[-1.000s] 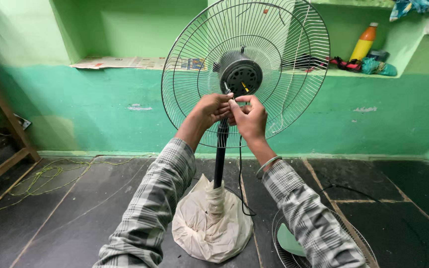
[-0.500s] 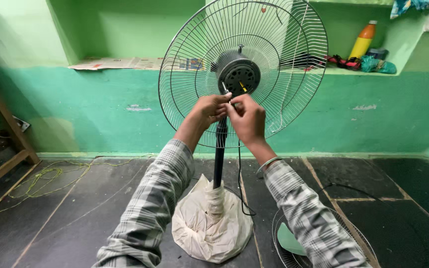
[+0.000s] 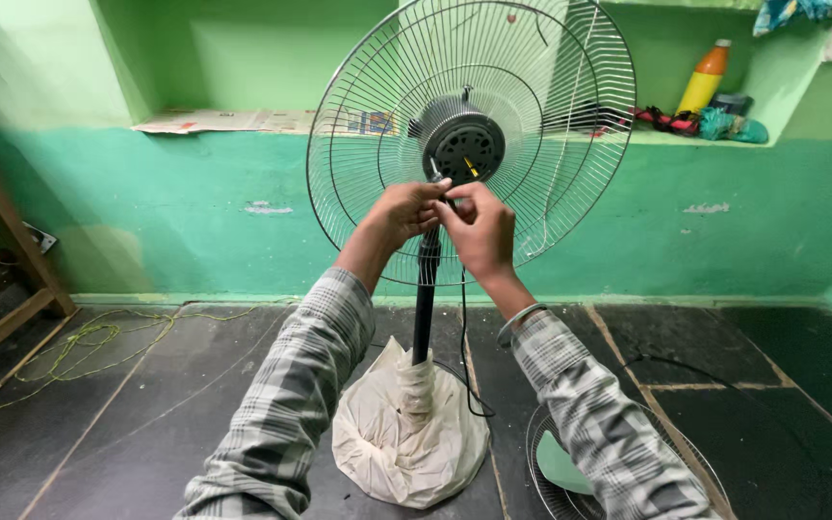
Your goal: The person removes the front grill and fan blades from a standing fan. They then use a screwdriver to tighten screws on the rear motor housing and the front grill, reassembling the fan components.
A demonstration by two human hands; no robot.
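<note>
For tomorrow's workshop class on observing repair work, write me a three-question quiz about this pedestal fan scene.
1. True or false: the wire guard carries blades.
2. Where do the left hand and right hand meet? A) at the base B) just below the motor C) on the shelf
3. What covers the fan base?

Key: 1 false; 2 B; 3 a pale plastic wrap.

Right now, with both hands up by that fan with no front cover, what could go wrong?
The black cord hangs loose by the pole, so an arm might snag it. The left hand and right hand press near the motor, which could tip the stand on its wrapped base. Fingers might catch in the wire grille.
</note>
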